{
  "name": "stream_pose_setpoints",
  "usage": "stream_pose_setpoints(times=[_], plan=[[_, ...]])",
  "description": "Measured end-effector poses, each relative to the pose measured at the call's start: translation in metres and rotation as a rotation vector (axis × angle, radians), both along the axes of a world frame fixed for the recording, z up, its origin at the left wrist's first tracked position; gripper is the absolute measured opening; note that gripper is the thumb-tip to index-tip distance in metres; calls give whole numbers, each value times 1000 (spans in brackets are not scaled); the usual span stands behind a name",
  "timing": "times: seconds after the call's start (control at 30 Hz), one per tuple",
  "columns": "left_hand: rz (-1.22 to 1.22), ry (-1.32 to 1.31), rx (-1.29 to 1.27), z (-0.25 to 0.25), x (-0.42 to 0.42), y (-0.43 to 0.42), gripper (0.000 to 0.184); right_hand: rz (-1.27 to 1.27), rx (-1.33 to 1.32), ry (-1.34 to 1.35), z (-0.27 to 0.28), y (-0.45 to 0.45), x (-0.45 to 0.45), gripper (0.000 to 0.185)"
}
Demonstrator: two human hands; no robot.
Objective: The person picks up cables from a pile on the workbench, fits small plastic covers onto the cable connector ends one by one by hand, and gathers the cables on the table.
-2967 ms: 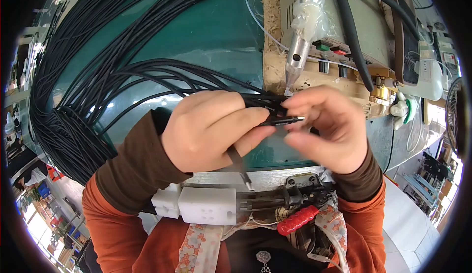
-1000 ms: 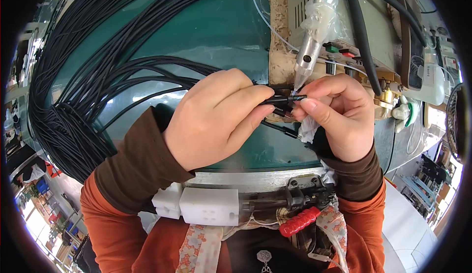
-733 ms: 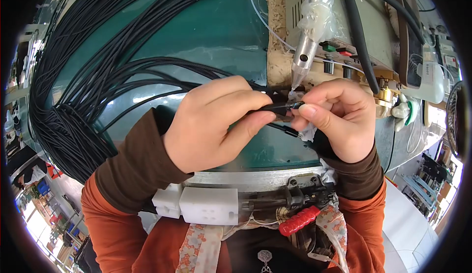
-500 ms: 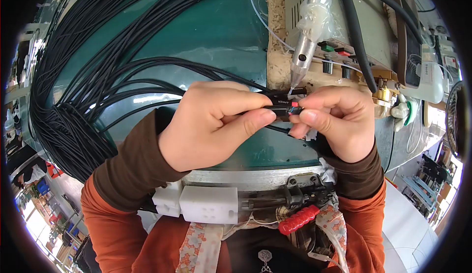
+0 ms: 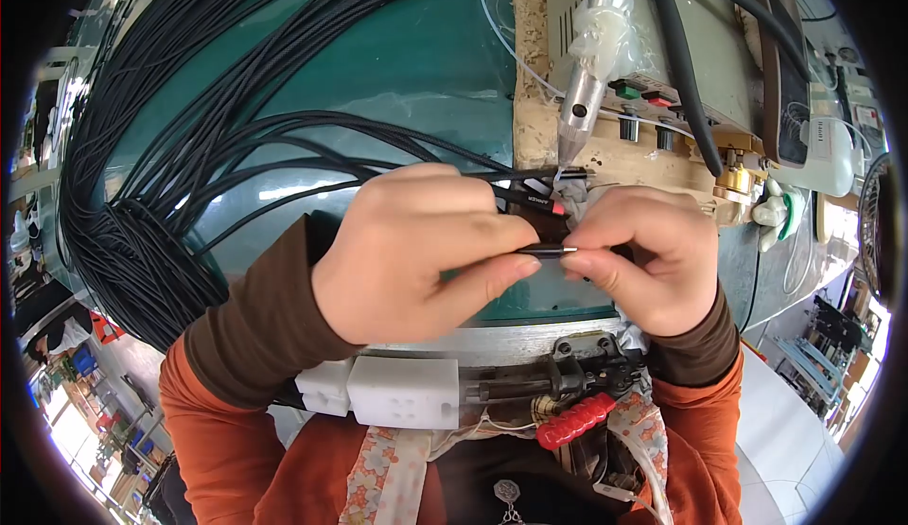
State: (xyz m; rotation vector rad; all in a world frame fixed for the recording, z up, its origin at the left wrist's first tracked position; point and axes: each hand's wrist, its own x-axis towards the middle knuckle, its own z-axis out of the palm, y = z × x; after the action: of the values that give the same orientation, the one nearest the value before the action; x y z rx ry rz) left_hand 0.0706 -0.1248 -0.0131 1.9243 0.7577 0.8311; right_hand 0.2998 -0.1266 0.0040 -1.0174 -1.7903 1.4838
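My left hand (image 5: 430,255) is closed in a pinch around a thin black cable end (image 5: 547,251), which lies level and points right. A small silvery tip (image 5: 569,250) shows at its end. My right hand (image 5: 653,260) pinches at that tip with thumb and forefinger. Just behind the fingers lies a black connector (image 5: 537,201) with pale lettering and a red end, not held by the visible fingertips. Above it, a metal nozzle (image 5: 575,132) points down, its fine tip close to some crumpled whitish material (image 5: 571,192).
A large bundle of black cables (image 5: 142,241) covers the left of the green mat (image 5: 378,71). At the back right stand a grey box with knobs (image 5: 653,61) and black-handled pliers (image 5: 686,71). Nearest my body are a clamp with a red handle (image 5: 575,423) and a white block (image 5: 405,393).
Both hands have moved slightly down, toward my body. The red-ended connector now lies apart behind the fingers. A slim cable end with a silvery tip now shows between my hands.
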Motion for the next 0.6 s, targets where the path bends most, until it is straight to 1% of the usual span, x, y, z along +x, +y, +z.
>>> stream_pose_setpoints(times=[0.13,0.33,0.47,0.53,0.6], plan=[[35,33,220,-8,4,-6,21,-7,196,19,0,-4,-10,12],[-52,111,182,1,-4,-5,27,-12,191,14,2,-5,-9,11],[41,525,511,36,-10,2,37,272,52,-93,20,-2,10,8],[71,585,533,39,-17,1,39,275,117,-118,24,1,13,7],[134,675,525,28,-25,-2,43,282,196,-192,20,5,17,7]])
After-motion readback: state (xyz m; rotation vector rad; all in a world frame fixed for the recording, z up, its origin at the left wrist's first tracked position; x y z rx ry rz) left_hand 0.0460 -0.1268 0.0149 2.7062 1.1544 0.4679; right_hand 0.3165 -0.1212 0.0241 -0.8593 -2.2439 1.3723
